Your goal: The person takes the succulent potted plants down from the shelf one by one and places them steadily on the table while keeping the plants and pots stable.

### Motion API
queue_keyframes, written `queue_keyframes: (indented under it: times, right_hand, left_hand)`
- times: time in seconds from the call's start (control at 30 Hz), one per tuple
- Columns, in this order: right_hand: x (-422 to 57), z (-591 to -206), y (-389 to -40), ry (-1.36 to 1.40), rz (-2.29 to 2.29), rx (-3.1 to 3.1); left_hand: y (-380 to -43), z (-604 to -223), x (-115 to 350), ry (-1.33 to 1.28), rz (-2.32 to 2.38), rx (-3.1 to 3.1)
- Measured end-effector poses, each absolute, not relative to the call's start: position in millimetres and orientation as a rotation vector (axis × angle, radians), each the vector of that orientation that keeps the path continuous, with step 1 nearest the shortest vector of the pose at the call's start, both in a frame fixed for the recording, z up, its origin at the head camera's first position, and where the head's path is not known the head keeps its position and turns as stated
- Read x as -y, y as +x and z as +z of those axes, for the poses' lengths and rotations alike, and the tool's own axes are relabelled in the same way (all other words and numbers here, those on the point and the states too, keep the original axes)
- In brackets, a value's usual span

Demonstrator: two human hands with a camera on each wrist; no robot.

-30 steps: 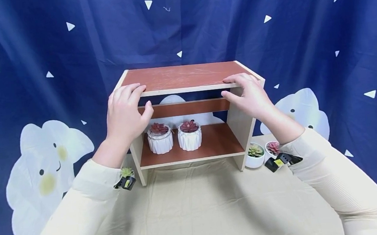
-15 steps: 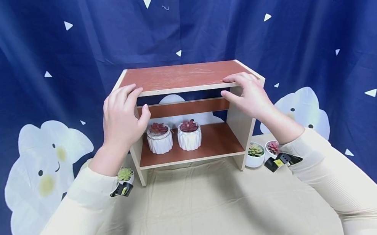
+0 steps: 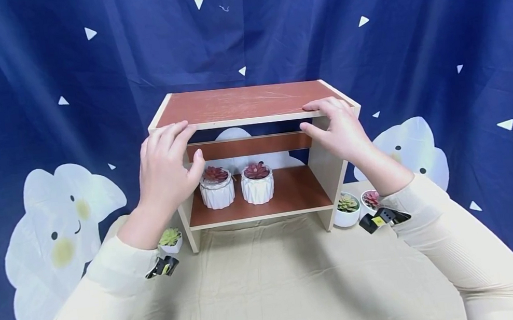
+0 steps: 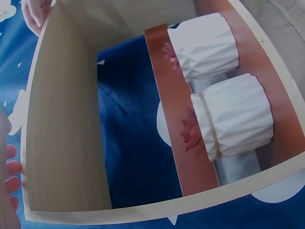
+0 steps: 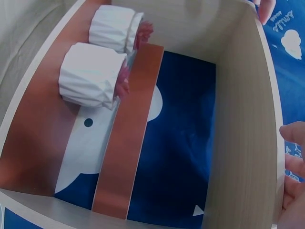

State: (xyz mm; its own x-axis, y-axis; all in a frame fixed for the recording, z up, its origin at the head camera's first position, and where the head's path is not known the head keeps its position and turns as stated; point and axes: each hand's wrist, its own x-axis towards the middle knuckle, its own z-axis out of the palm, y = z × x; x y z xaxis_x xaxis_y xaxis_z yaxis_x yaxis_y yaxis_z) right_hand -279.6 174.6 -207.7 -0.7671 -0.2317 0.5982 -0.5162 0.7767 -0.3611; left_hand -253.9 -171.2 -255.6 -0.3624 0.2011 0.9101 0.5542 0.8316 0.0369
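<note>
Left grip [image 3: 165, 164] shifted left, green succulent [image 3: 169, 237] exposed

We see a shelf [image 3: 246, 102] standing upright on the cloth-covered desk [image 3: 270, 294], its open front towards us — a scratched red-brown top, pale edges and sides, a red-brown strip [image 3: 255, 145] across its open back above the lower board [image 3: 299, 189]. The right hand [image 3: 341, 130] touches its top near the right front corner; the left hand [image 3: 165, 167] is at the front edge's left end.
</note>
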Motion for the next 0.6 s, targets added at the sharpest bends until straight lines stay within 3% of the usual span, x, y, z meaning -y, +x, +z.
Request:
queue_keyframes:
  times: [0.6]
  right_hand:
    - [-175,-210,-284,0.55,0.693,2.43]
  left_hand:
    - [-244,-281,163,-0.526,-0.385,1.999]
